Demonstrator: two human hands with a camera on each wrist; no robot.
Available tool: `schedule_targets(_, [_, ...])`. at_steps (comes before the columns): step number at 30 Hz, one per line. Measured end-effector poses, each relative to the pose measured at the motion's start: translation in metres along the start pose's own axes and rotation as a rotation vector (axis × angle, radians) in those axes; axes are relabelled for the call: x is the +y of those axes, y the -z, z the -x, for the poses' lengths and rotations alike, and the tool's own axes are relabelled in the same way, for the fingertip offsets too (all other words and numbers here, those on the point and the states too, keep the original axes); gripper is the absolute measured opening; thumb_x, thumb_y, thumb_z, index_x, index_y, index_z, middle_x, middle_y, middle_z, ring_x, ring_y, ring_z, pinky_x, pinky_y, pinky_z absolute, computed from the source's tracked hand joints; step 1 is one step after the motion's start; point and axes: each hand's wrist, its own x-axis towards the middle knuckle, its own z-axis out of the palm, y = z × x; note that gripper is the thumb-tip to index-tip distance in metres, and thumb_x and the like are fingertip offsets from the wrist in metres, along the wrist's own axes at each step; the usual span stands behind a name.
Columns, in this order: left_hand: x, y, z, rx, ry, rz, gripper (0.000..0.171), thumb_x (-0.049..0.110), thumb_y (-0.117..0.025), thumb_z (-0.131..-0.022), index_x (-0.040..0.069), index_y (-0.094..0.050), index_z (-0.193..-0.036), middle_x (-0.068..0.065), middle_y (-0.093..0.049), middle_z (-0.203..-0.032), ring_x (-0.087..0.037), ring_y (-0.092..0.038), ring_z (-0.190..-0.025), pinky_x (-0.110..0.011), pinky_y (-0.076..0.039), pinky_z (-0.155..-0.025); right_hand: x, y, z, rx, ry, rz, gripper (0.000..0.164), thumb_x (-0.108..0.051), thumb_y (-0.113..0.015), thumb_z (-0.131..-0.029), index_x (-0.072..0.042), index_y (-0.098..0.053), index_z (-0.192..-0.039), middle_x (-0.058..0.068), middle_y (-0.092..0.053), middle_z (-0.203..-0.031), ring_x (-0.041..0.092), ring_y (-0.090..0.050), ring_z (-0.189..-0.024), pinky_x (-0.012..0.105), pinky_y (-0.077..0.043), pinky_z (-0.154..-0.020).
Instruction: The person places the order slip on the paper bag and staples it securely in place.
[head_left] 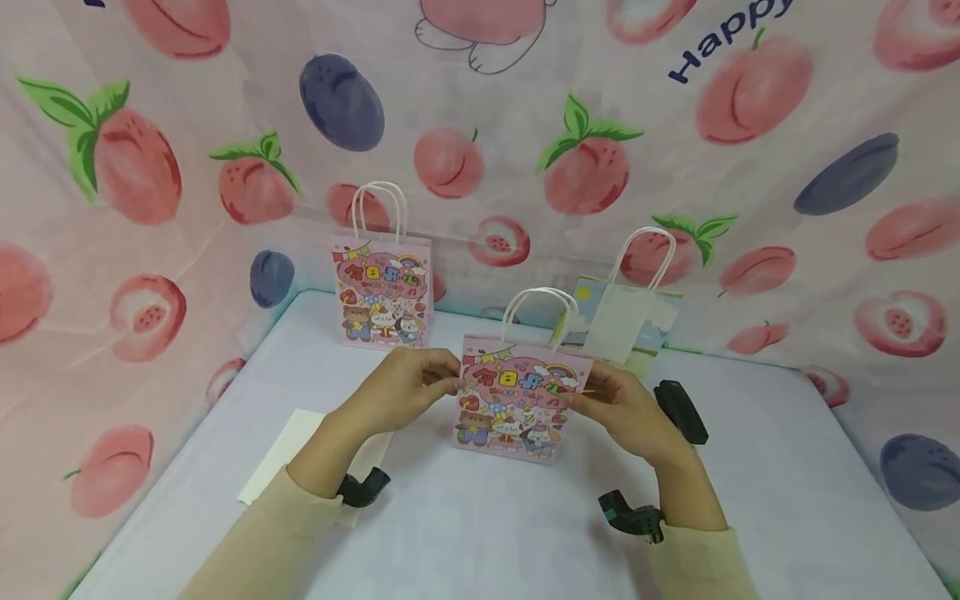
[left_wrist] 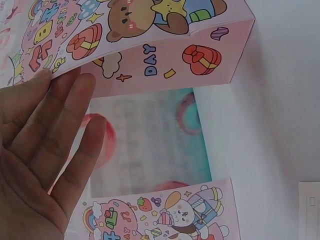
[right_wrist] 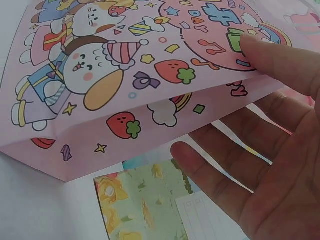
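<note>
A pink paper gift bag point(head_left: 517, 400) with cartoon animals and white twisted handles stands upright on the table, between both hands. My left hand point(head_left: 397, 387) holds its left side edge; in the left wrist view the thumb is on the front and the other fingers point(left_wrist: 82, 95) reach along the side panel. At the bag's right side edge is my right hand point(head_left: 622, 412). Its thumb point(right_wrist: 275, 57) presses the front panel, with the fingers spread beside and behind the side panel. The bag's back is hidden in the head view.
A matching pink bag point(head_left: 382, 292) stands at the back left. Behind the held bag, to the right, is another bag point(head_left: 573, 333) with a painted scene and pale panel. A black object point(head_left: 681, 412) lies right of the right hand. White paper point(head_left: 281, 454) lies under the left forearm.
</note>
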Motion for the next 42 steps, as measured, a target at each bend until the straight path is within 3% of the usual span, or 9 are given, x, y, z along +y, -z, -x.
schedule_targets(11, [0.005,-0.001,-0.002,0.006,0.024,-0.018,0.004,0.019,-0.072,-0.099,0.019,-0.076,-0.100,0.008,-0.078,-0.093,-0.006,-0.073,-0.088,-0.032,-0.061,-0.086,0.001,0.003,0.001,-0.009,-0.024,0.007,0.042,-0.017,-0.066,-0.102,-0.009,-0.059,-0.143,0.014,-0.070,-0.132,0.026,-0.069,-0.116,0.027,-0.057,-0.095])
schedule_targets(22, [0.009,0.000,0.000,-0.011,0.038,-0.021,0.004,0.019,-0.072,-0.099,0.017,-0.076,-0.100,0.006,-0.078,-0.093,-0.018,-0.076,-0.090,-0.034,-0.060,-0.086,0.000,0.003,0.004,-0.023,-0.039,-0.004,0.043,-0.019,-0.068,-0.102,-0.009,-0.060,-0.143,0.013,-0.071,-0.131,0.022,-0.071,-0.114,0.029,-0.057,-0.096])
schedule_targets(28, [0.010,0.001,-0.001,-0.026,0.027,-0.032,0.006,0.021,-0.072,-0.099,0.018,-0.077,-0.102,0.001,-0.079,-0.096,-0.011,-0.073,-0.089,-0.034,-0.060,-0.086,0.000,0.005,0.005,-0.031,-0.028,-0.007,0.041,-0.020,-0.068,-0.101,-0.011,-0.062,-0.140,0.010,-0.072,-0.130,0.022,-0.071,-0.113,0.030,-0.057,-0.096])
schedule_targets(37, [0.008,0.015,0.004,-0.034,0.021,-0.070,0.011,0.027,-0.075,-0.097,0.022,-0.077,-0.107,0.013,-0.076,-0.096,-0.004,-0.070,-0.091,-0.037,-0.059,-0.091,0.004,0.001,-0.003,-0.042,0.013,0.014,0.041,-0.018,-0.069,-0.100,-0.010,-0.062,-0.140,0.010,-0.072,-0.130,0.020,-0.071,-0.115,0.030,-0.057,-0.097])
schedule_targets(42, [0.005,0.026,0.010,-0.102,0.088,-0.146,0.022,0.032,-0.078,-0.094,0.024,-0.075,-0.114,0.013,-0.076,-0.105,-0.011,-0.072,-0.103,-0.043,-0.057,-0.097,0.003,0.001,-0.003,-0.027,-0.007,0.021,0.040,-0.020,-0.070,-0.100,-0.014,-0.064,-0.139,0.005,-0.072,-0.130,0.022,-0.070,-0.117,0.040,-0.056,-0.101])
